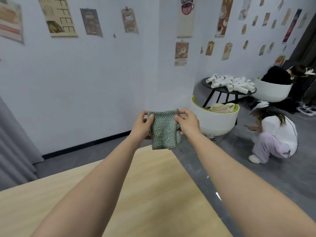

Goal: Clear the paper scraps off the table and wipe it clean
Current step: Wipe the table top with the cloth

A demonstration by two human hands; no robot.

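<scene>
Tightly pinched cloth (163, 130) between fingers (150, 118).

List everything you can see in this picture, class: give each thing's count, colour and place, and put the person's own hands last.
cloth: one, green patterned, held up over the table's far corner
wooden table: one, light tan, foreground
round table: one, black, right background
paper cups: many, white, lying piled on the round table
tub chairs: two, white, beside the round table
posters: many, mostly brown, on the walls
crouching person: one, white top, on the floor at right
curtain: one, grey, left edge
left hand: pinches the cloth's top left
right hand: pinches its top right
</scene>
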